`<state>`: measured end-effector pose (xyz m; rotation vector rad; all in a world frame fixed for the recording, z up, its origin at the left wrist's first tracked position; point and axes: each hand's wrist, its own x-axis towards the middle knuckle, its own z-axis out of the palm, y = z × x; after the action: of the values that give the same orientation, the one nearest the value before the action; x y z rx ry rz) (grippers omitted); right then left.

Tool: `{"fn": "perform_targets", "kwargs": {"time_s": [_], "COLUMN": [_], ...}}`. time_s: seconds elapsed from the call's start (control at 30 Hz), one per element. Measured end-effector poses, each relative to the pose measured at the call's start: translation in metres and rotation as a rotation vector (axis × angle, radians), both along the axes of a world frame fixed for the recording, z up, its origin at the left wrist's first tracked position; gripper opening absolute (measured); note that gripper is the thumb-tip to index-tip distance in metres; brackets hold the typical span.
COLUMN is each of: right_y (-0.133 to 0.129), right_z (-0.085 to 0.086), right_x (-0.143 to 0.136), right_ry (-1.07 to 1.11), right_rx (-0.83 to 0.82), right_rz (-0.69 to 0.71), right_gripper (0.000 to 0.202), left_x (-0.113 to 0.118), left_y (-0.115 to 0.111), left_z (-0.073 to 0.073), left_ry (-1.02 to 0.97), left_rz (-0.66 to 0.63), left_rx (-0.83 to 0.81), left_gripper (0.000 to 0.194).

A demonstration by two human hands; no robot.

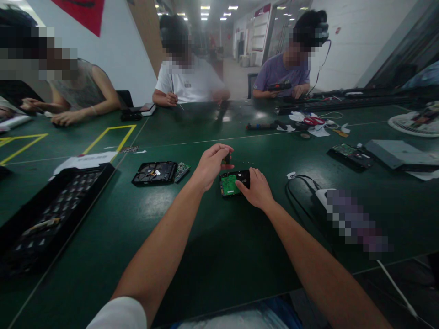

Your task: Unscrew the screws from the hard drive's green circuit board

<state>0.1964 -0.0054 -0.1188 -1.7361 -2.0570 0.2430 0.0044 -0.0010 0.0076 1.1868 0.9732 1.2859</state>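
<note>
In the head view, a hard drive lies on the green table with its circuit board facing up. My right hand grips its right side, thumb over the board's edge and fingers along the far side. Above the drive's far left corner, my left hand is closed around a short dark screwdriver, held upright. Its tip is too small to make out. Several tiny screws are scattered just beyond the drive. To the left lie an opened drive casing and a loose circuit board.
A long black tray of small parts stands at left. On the right are a power strip with a cable, another drive and a grey metal box. Three people sit across the table; a dark cylindrical tool lies toward them.
</note>
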Motion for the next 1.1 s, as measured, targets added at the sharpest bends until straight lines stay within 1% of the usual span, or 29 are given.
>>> {"fn": "perform_targets", "kwargs": {"time_s": [0.1, 0.23, 0.33, 0.43, 0.6, 0.8, 0.87, 1.03, 1.1], "right_y": [-0.0008, -0.0017, -0.002, -0.0016, 0.0, 0.0002, -0.0004, -0.0016, -0.0018], "right_z": [0.0017, 0.0033, 0.0033, 0.0021, 0.0004, 0.0003, 0.0013, 0.0041, 0.0042], "right_x": [-0.0001, -0.0006, -0.0008, -0.0007, -0.0006, -0.0002, -0.0002, -0.0002, 0.0], "right_ry": [0.005, -0.004, -0.011, -0.019, -0.022, -0.014, -0.012, -0.01, -0.012], "right_rx": [0.001, 0.011, 0.025, 0.027, -0.001, 0.027, 0.027, 0.008, 0.016], "right_rz": [0.002, 0.002, 0.004, 0.005, -0.001, -0.001, 0.0, 0.005, 0.007], "right_gripper": [0.093, 0.091, 0.089, 0.09, 0.093, 0.091, 0.091, 0.091, 0.092], "left_x": [-0.0021, -0.0028, -0.0024, -0.0019, -0.0021, -0.0053, -0.0055, -0.0032, -0.0027], "left_y": [0.001, 0.002, 0.0028, 0.0032, 0.002, 0.0025, 0.0022, 0.0005, 0.0004], "left_z": [-0.0011, -0.0024, -0.0041, -0.0058, -0.0069, -0.0071, -0.0064, -0.0044, -0.0038], "left_ry": [0.033, -0.038, -0.089, -0.098, 0.014, 0.12, 0.107, -0.017, -0.036], "left_rz": [0.011, -0.032, -0.061, -0.064, -0.069, -0.063, -0.068, -0.062, -0.064], "left_rx": [0.02, -0.027, -0.031, -0.016, 0.048, 0.077, 0.059, -0.062, -0.084], "left_gripper": [0.018, 0.014, 0.012, 0.015, 0.021, 0.021, 0.021, 0.019, 0.017]}}
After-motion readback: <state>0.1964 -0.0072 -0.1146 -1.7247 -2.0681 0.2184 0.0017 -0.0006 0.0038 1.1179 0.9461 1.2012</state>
